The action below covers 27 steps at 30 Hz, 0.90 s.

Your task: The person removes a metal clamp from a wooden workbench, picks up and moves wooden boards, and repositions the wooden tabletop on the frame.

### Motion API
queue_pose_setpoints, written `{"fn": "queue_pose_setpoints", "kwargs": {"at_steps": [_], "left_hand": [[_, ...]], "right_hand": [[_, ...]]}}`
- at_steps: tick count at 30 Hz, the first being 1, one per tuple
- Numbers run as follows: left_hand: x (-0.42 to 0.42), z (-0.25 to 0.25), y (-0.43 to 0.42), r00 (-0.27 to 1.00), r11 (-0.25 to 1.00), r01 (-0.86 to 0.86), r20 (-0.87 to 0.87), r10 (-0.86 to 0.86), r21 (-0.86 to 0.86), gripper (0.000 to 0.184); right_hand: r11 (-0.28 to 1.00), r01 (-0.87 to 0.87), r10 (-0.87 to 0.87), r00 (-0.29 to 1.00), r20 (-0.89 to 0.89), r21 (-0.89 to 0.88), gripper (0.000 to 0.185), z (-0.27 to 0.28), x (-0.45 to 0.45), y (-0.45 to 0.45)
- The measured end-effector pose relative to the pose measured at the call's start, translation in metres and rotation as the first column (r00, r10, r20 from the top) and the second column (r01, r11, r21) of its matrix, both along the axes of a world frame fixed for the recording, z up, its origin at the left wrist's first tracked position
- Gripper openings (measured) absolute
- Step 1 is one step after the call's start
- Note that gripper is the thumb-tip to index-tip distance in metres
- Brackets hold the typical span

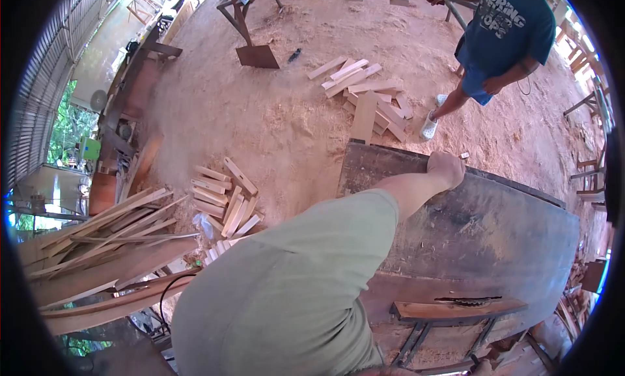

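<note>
My left hand (446, 169) is closed in a fist at the far edge of the dark, worn table (456, 226). A small pale-tipped object (464, 156) shows just beyond the fist; whether the fingers hold it is unclear. Beside the hand, a dark strip (514, 187) runs along that table edge. What looks like my right hand (482, 368) is cut off at the bottom edge of the view, near a small dark piece, and its fingers are mostly hidden. A slotted wooden board (462, 309) on a metal frame lies nearer my body, with a dark jagged opening at its back.
Beyond the table stands a person (504, 44) in a dark blue shirt. Near their feet lies a pile of cut wood blocks (384, 102). Another pile of slotted pieces (228, 197) lies left. Long wood strips (104, 233) fill the far left. Sawdust covers the floor (273, 115).
</note>
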<state>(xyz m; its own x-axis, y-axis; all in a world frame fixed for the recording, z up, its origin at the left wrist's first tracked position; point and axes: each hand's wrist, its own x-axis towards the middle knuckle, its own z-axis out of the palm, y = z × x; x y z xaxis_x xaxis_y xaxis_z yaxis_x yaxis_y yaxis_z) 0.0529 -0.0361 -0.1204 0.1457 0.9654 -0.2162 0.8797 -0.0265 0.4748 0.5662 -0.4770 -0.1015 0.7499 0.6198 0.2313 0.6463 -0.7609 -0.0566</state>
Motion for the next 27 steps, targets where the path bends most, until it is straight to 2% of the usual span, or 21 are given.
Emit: {"fn": "queue_pose_setpoints", "kwargs": {"at_steps": [11, 15, 17, 18, 19, 20, 21, 22, 23, 24, 26, 27], "left_hand": [[0.003, -0.004, 0.001, 1.000, 1.000, 0.017, -0.022, -0.016, 0.025, 0.040], [0.003, -0.006, 0.003, 1.000, 0.999, -0.017, 0.027, 0.016, 0.036, 0.040], [0.002, -0.008, 0.002, 1.000, 0.999, 0.002, 0.029, -0.003, 0.032, 0.040], [-0.001, -0.006, 0.001, 1.000, 0.999, 0.021, 0.018, -0.021, 0.028, 0.041], [0.000, -0.003, 0.001, 0.999, 0.998, 0.047, 0.013, -0.048, 0.032, 0.041], [0.002, -0.007, 0.004, 0.999, 0.999, 0.049, 0.018, -0.050, 0.020, 0.041], [0.004, -0.012, 0.005, 0.998, 0.998, 0.055, 0.022, -0.056, 0.008, 0.042], [0.005, -0.006, 0.006, 0.999, 1.000, 0.011, 0.037, -0.010, -0.015, 0.044], [0.003, -0.001, 0.005, 0.999, 0.998, -0.033, 0.041, 0.034, -0.044, 0.045], [0.003, 0.003, 0.003, 0.999, 0.998, -0.011, 0.029, 0.013, -0.069, 0.047], [0.003, 0.007, 0.006, 1.000, 0.997, 0.004, -0.018, -0.005, -0.080, 0.048], [0.005, 0.006, 0.005, 0.999, 0.997, -0.005, -0.046, 0.002, -0.072, 0.048]], "right_hand": [[0.999, -0.040, 0.040, 0.997, -0.069, -0.011, 0.021, -0.004, 0.026, -0.006], [0.995, -0.086, 0.079, 0.987, -0.141, -0.049, 0.021, -0.004, 0.050, -0.022], [0.973, -0.226, 0.201, 0.925, -0.321, -0.041, 0.020, -0.010, 0.089, -0.039], [0.759, -0.644, 0.606, 0.642, -0.470, 0.098, 0.020, -0.050, 0.176, -0.078], [0.936, -0.352, 0.293, 0.752, -0.591, 0.017, 0.025, -0.029, 0.121, -0.045], [0.997, -0.012, -0.045, 0.752, -0.658, -0.083, 0.033, -0.001, 0.050, -0.003], [0.946, -0.251, 0.066, 0.768, -0.638, -0.205, 0.028, -0.004, 0.046, 0.001], [0.835, -0.468, 0.206, 0.754, -0.624, -0.289, 0.023, 0.005, 0.021, 0.015], [0.958, -0.192, -0.057, 0.594, -0.802, -0.211, 0.021, 0.019, -0.007, 0.028], [0.972, 0.115, -0.230, 0.306, -0.924, -0.204, 0.019, 0.049, -0.052, 0.047], [0.895, 0.365, -0.398, 0.394, -0.829, -0.256, 0.020, 0.064, -0.052, 0.044], [0.949, 0.200, -0.313, 0.703, -0.639, -0.245, 0.026, 0.054, -0.027, 0.028]]}}
